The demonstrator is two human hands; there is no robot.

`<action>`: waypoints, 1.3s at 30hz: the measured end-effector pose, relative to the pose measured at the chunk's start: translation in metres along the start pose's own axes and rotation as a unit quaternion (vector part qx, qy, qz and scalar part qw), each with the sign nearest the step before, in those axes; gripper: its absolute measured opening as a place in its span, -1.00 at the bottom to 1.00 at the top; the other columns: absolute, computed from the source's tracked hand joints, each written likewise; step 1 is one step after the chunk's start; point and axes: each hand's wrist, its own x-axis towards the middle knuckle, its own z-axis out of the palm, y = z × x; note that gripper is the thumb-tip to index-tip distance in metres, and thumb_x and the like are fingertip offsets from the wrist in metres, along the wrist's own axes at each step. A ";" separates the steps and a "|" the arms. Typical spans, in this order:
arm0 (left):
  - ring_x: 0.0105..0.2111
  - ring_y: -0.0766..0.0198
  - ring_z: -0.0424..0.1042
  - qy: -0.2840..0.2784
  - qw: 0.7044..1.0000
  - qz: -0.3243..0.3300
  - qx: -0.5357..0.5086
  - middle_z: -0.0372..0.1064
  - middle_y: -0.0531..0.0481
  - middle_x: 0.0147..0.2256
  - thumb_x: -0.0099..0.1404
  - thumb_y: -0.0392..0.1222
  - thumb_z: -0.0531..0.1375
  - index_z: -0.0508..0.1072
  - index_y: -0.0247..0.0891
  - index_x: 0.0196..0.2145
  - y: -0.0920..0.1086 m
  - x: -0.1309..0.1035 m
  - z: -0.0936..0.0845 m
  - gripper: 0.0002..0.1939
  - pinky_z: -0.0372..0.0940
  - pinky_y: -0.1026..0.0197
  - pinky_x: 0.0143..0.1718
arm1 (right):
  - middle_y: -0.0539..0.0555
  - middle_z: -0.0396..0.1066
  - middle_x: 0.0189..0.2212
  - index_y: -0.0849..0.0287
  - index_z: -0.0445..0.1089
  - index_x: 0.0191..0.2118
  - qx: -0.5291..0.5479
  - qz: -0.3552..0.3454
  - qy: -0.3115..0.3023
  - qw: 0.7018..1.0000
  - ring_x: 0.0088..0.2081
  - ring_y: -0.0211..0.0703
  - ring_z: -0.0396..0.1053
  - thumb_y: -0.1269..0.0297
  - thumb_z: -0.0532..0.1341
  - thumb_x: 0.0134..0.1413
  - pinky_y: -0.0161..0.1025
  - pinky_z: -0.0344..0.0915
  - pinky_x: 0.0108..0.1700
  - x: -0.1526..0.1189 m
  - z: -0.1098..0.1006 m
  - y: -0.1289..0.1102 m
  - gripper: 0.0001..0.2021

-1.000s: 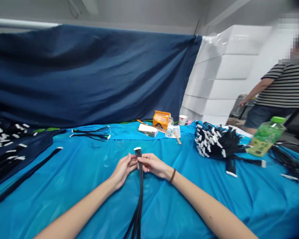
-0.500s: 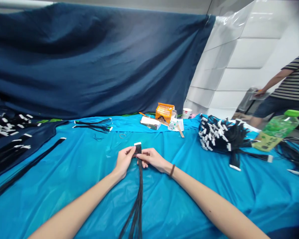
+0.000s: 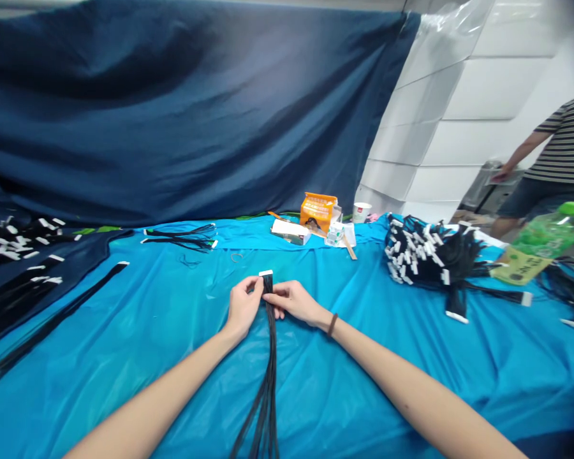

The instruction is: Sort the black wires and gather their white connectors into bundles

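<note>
Left hand (image 3: 243, 307) and right hand (image 3: 297, 302) pinch black wire bundle (image 3: 272, 328) just below white connector (image 3: 266, 273); long axis runs near-to-far, connector at far end; neither hand nearer.

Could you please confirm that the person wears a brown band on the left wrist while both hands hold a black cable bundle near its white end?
Not quite: the brown band is on the right wrist, as the head view shows; the left hand and right hand hold the black cable bundle near its white end.
</note>
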 end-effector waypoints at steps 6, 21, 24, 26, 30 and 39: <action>-0.37 0.21 0.39 0.012 1.000 0.004 0.007 0.44 -0.07 -0.41 0.11 -0.04 0.09 0.43 -0.31 -0.41 -0.003 -0.001 0.003 -0.72 0.22 0.23 -0.31 | -0.08 0.25 -0.71 0.21 0.23 -0.57 -0.030 -0.012 0.013 0.999 -0.66 -0.34 0.23 -0.09 0.11 -0.02 -0.40 0.13 -0.61 0.000 0.003 0.001 -0.59; -0.35 0.21 0.38 0.006 1.000 0.003 0.012 0.43 -0.08 -0.40 0.12 -0.05 0.10 0.43 -0.32 -0.40 -0.003 -0.002 0.003 -0.74 0.21 0.22 -0.28 | -0.07 0.26 -0.70 0.20 0.21 -0.53 -0.052 -0.022 0.017 0.998 -0.65 -0.33 0.25 -0.03 0.08 0.04 -0.40 0.17 -0.60 0.000 0.003 0.005 -0.62; -0.35 0.21 0.37 0.001 1.000 -0.004 0.012 0.42 -0.08 -0.41 0.12 -0.04 0.10 0.42 -0.33 -0.41 0.000 -0.002 0.002 -0.72 0.20 0.23 -0.28 | -0.07 0.26 -0.70 0.21 0.21 -0.54 -0.060 -0.022 0.013 0.998 -0.65 -0.33 0.25 -0.04 0.07 0.04 -0.41 0.16 -0.60 -0.001 0.003 0.004 -0.62; -0.36 0.22 0.36 -0.002 1.000 -0.012 0.007 0.42 -0.08 -0.41 0.11 -0.04 0.09 0.42 -0.34 -0.42 0.001 -0.001 0.002 -0.71 0.20 0.24 -0.29 | -0.07 0.26 -0.69 0.21 0.21 -0.53 -0.068 -0.024 0.012 0.997 -0.64 -0.33 0.25 -0.04 0.07 0.05 -0.41 0.16 -0.59 -0.001 0.002 0.003 -0.61; -0.38 0.24 0.36 -0.008 1.000 -0.027 0.009 0.40 -0.06 -0.43 0.10 -0.05 0.08 0.42 -0.36 -0.44 0.002 0.000 0.001 -0.71 0.20 0.25 -0.33 | -0.06 0.27 -0.68 0.22 0.23 -0.53 -0.107 -0.032 0.009 0.994 -0.63 -0.33 0.25 -0.02 0.06 0.07 -0.41 0.15 -0.57 -0.003 0.002 0.000 -0.62; -0.37 0.24 0.38 0.000 0.995 0.019 0.095 0.43 -0.06 -0.42 0.13 -0.10 0.04 0.43 -0.36 -0.41 0.003 0.000 0.001 -0.72 0.21 0.23 -0.30 | -0.07 0.26 -0.70 0.20 0.22 -0.54 -0.065 -0.011 0.012 0.998 -0.65 -0.35 0.23 -0.03 0.04 0.07 -0.42 0.14 -0.58 -0.001 0.003 0.001 -0.61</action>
